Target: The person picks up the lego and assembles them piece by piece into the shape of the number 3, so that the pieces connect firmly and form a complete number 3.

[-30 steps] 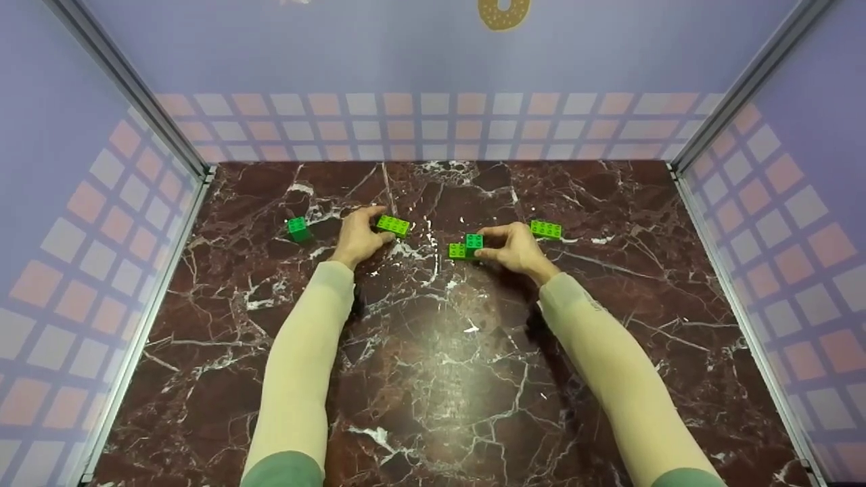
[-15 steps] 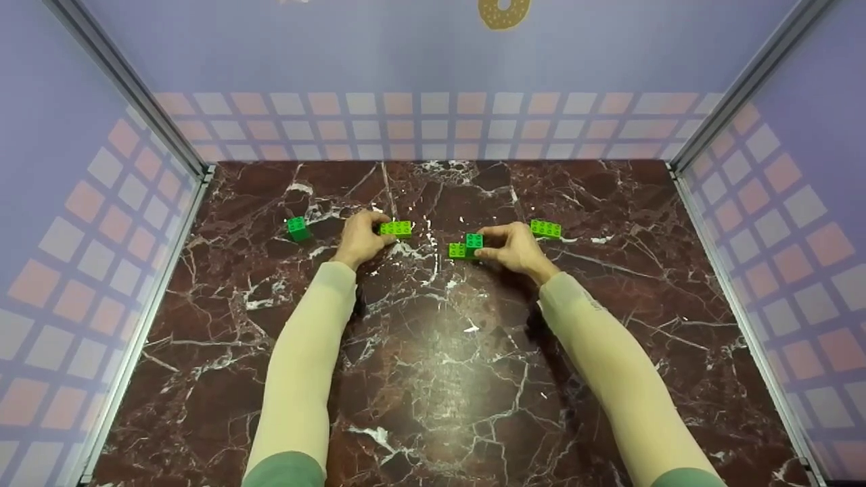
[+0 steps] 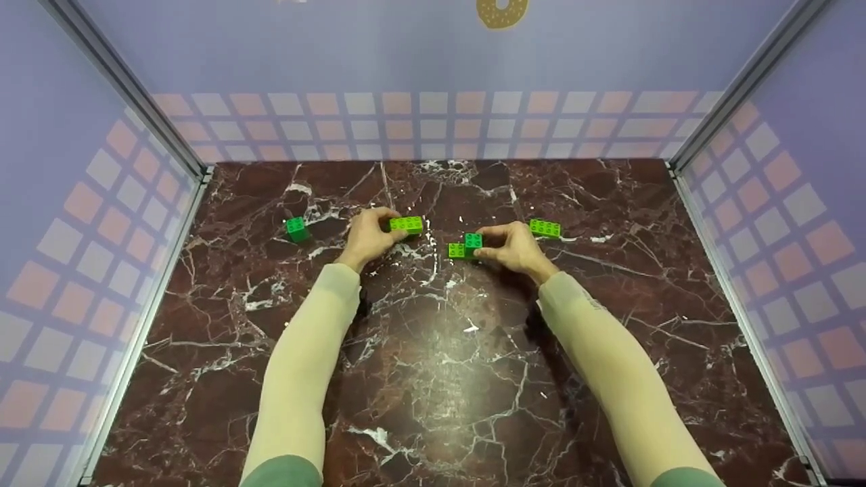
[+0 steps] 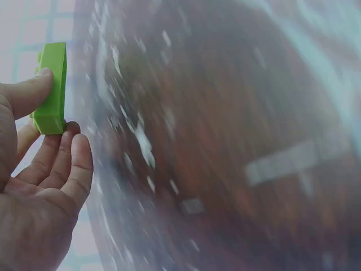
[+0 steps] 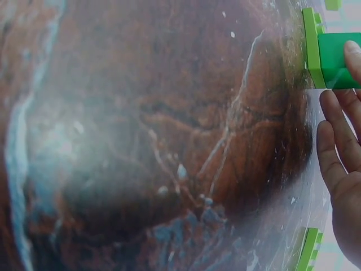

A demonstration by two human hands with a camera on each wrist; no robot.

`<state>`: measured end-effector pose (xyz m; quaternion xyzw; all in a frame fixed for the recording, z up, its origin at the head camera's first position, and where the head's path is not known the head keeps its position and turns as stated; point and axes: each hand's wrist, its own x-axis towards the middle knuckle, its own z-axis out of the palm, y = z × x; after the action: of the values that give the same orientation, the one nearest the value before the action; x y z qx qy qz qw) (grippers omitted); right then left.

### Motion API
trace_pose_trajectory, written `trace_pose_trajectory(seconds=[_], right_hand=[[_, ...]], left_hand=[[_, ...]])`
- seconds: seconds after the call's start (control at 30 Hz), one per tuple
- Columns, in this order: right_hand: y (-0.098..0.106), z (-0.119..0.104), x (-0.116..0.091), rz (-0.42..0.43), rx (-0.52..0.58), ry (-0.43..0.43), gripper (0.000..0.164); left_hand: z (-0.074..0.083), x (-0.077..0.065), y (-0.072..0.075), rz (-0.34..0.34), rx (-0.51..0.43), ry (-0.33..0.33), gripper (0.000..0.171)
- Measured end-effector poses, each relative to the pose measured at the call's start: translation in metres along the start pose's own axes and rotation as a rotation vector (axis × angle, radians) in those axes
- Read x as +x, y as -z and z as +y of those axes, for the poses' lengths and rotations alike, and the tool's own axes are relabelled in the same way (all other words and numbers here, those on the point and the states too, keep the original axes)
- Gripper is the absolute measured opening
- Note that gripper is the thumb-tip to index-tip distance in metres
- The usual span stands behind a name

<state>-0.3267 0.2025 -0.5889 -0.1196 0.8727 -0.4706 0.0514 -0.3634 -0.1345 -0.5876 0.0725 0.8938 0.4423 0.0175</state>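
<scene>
My left hand (image 3: 370, 237) pinches one end of a lime-green toy brick (image 3: 406, 225) between thumb and fingers. In the left wrist view the thumb presses the side of that lime brick (image 4: 53, 90), and its hollow underside faces the tabletop. My right hand (image 3: 517, 249) grips a darker green 2x2 brick (image 3: 473, 241). This green brick (image 5: 340, 59) sits on one end of another lime brick (image 5: 312, 48), whose bare studs show to the left in the head view. The held lime brick is left of this pair, apart from it.
A single green brick (image 3: 296, 229) stands left of my left hand on the dark red marbled table (image 3: 433, 352). Another lime brick (image 3: 545, 228) lies just behind and right of my right hand. Purple panels with checkered bands (image 3: 433, 125) enclose the back and both sides.
My left hand has moved a little to the right with its lime brick, which has turned from slanted to nearly straight across. The right hand and its stacked bricks have stayed in place.
</scene>
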Motion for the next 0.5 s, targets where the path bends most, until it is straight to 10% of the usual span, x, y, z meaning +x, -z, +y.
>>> trace_pose_trajectory(seconds=[0.5], right_hand=[[-0.001, 0.002, -0.001, 0.009, -0.007, 0.003, 0.039]], left_hand=[[0.056, -0.014, -0.035, -0.067, -0.106, -0.098, 0.039]])
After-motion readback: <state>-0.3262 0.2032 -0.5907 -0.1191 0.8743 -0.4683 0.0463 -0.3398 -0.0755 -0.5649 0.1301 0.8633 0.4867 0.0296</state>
